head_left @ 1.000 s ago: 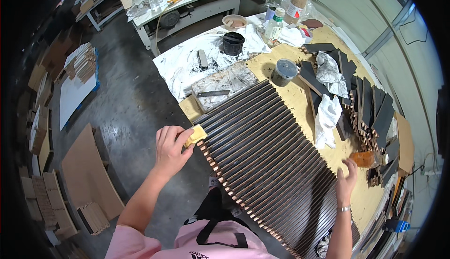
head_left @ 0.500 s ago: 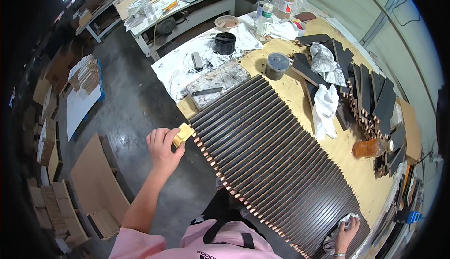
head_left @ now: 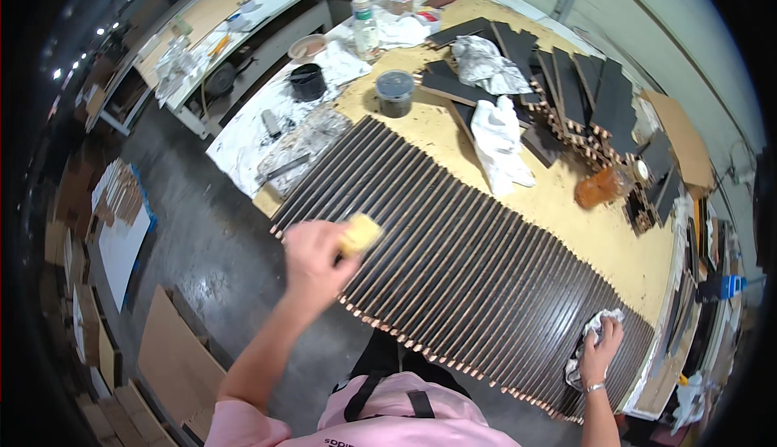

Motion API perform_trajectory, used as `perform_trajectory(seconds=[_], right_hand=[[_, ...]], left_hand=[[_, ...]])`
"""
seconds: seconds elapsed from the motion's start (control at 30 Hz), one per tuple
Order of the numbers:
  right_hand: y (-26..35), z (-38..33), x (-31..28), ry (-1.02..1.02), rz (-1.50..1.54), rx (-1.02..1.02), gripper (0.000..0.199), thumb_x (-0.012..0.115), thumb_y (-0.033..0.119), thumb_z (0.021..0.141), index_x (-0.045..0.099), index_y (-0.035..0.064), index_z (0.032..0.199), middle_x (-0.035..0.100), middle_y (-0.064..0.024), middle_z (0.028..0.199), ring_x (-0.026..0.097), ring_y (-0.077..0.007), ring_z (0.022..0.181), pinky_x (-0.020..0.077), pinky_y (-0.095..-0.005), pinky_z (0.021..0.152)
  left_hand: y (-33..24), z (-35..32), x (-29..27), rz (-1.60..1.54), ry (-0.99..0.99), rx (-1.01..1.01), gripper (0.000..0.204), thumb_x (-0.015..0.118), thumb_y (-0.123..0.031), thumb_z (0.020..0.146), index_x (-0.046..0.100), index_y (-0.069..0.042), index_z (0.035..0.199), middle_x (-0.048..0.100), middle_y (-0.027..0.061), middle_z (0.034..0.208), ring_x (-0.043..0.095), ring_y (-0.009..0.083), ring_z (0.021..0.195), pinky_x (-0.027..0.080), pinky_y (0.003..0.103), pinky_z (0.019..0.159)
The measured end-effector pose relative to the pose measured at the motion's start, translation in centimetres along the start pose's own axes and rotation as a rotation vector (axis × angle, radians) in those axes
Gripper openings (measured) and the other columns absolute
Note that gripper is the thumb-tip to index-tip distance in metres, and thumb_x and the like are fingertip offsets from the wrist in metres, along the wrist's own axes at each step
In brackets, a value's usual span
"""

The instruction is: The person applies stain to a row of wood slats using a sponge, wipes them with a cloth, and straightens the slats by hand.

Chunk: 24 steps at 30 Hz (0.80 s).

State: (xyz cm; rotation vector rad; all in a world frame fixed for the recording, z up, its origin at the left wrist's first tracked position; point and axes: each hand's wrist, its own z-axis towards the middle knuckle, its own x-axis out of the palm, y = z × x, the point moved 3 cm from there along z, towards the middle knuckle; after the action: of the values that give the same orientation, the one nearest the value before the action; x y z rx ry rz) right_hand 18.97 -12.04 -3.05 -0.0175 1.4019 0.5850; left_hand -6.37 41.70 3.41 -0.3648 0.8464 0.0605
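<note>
Gripped in the fingers of my left hand (head_left: 314,261) is a yellow sponge (head_left: 361,235), blurred by motion. It sits over the left part of a long row of dark slats (head_left: 461,244) laid side by side, with pale wooden ends along the near edge. Whether the sponge touches the slats I cannot tell. My right hand (head_left: 599,350) is closed on a crumpled, stained white rag (head_left: 576,361) resting on the slats toward the right end.
Beyond the slats stand a lidded tub (head_left: 395,94), a black cup (head_left: 307,83) and a clear bottle (head_left: 366,30). A white cloth (head_left: 495,143) lies near piled dark boards (head_left: 558,83). An amber bottle (head_left: 600,188) lies on its side. Cardboard sheets (head_left: 174,350) lean at left.
The view has turned to the right. My left hand has carried the sponge from beside the slats' left edge to over them. My right hand stays on the rag at the right end.
</note>
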Motion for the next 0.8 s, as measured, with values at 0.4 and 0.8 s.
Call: perform_trajectory(seconds=[0.4, 0.8], right_hand=[[1.5, 0.1, 0.1, -0.099, -0.019, -0.012, 0.037, 0.066, 0.007, 0.080, 0.061, -0.0022, 0.115, 0.055, -0.0203, 0.119, 0.051, -0.0400, 0.115, 0.0414, -0.0490, 0.103], [1.9, 0.3, -0.2, -0.149, 0.046, -0.014, 0.037, 0.065, 0.010, 0.076, 0.062, -0.0007, 0.112, 0.056, -0.0200, 0.115, 0.051, -0.0407, 0.109, 0.0419, -0.0508, 0.098]], left_hand=[[-3.4, 11.6, 14.2, -0.050, 0.247, 0.266, 0.034, 0.082, -0.022, 0.075, 0.072, -0.013, 0.106, 0.068, 0.0044, 0.101, 0.063, 0.0260, 0.098, 0.043, 0.047, 0.093], [-8.6, 13.0, 17.4, -0.042, 0.200, 0.187, 0.038, 0.086, -0.022, 0.073, 0.072, -0.012, 0.108, 0.069, 0.0041, 0.098, 0.064, 0.0246, 0.099, 0.040, 0.047, 0.093]])
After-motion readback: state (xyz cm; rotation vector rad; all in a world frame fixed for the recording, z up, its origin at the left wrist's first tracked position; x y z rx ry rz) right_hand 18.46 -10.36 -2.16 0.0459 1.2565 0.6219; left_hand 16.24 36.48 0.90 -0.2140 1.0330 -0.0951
